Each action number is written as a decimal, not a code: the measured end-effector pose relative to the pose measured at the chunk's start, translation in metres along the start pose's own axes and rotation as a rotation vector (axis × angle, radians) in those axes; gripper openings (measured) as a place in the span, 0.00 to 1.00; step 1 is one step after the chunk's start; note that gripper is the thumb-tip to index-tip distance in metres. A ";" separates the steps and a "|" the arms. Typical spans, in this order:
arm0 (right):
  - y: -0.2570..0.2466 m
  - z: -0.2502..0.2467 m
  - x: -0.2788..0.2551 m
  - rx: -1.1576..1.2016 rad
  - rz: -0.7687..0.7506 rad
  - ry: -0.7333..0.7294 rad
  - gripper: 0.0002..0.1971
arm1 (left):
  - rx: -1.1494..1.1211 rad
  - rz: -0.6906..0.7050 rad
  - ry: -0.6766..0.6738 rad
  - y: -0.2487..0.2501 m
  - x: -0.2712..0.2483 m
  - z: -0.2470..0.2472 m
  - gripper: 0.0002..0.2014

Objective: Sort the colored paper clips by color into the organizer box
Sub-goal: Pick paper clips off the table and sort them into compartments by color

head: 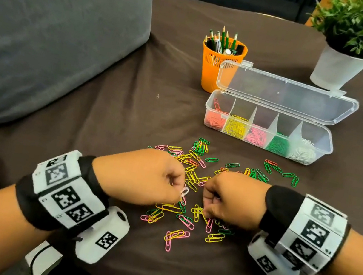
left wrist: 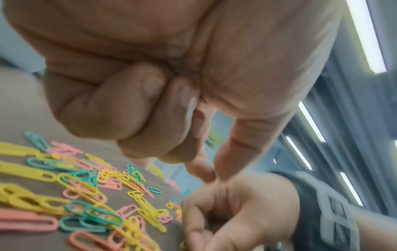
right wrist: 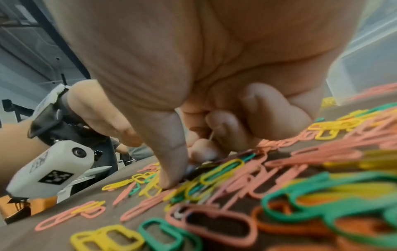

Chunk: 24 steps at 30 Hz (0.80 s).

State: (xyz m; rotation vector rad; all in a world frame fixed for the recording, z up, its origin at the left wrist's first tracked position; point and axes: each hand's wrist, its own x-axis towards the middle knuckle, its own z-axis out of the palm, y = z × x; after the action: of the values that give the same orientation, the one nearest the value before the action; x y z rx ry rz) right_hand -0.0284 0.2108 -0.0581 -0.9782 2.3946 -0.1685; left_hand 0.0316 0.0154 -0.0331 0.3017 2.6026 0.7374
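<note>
Taking the clear plastic five-compartment organizer box (head: 269, 128) as the landmark, and reading from the left: the left hand (head: 142, 176) sits well in front of the box and to its left, over the loose scatter of coloured wire paper clips (head: 197, 164) on the dark brown tablecloth (head: 162, 73). Its fingers are curled tight, and a small white paper clip (head: 184, 193) sticks out from between thumb and forefinger. White belongs in the box's far-right compartment, the one farthest from this hand, so the carry is long (and a thin pinch on smooth wire can slip); a dropped clip would vanish back into the scatter.

Next, the right hand (head: 232, 199) is directly in front of the box, fist-like too, thumb tip pressed down among yellow and pink clips. Whether it has hold of one I cannot tell; the fingertips are hidden from above and blurred in the wrist view.

The clips here overlap and interlock, so lifting one may drag a neighbour of another colour along, which could land it in the wrong compartment.

The box's hinged lid stands open behind it; the low dividers could let a tossed clip skip into the next compartment.
</note>
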 end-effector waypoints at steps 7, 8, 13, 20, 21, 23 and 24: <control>-0.001 -0.001 -0.007 0.013 -0.042 0.011 0.08 | -0.974 -0.151 0.015 -0.013 -0.002 -0.008 0.08; -0.001 0.000 -0.007 0.019 -0.051 0.017 0.11 | -1.014 -0.146 0.034 -0.016 -0.001 -0.010 0.10; -0.001 0.004 -0.004 0.061 -0.050 0.065 0.05 | -1.265 -0.151 0.121 -0.030 0.002 -0.028 0.16; -0.004 0.010 -0.002 -0.073 -0.076 0.115 0.03 | -1.495 -0.182 0.297 -0.049 -0.009 -0.059 0.07; -0.004 0.010 -0.002 -0.073 -0.078 0.118 0.04 | -1.521 -0.179 0.289 -0.051 -0.010 -0.060 0.06; -0.004 0.007 -0.004 -0.053 -0.066 0.100 0.04 | -1.555 -0.171 0.267 -0.053 -0.012 -0.060 0.04; -0.004 0.005 -0.005 -0.044 -0.057 0.086 0.04 | -1.559 -0.171 0.261 -0.052 -0.011 -0.059 0.04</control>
State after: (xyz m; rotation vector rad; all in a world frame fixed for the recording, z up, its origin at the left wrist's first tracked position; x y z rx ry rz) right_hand -0.0202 0.2115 -0.0594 -1.0808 2.4586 -0.1831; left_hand 0.0102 -0.0582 -0.0115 -0.5011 1.4572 2.4285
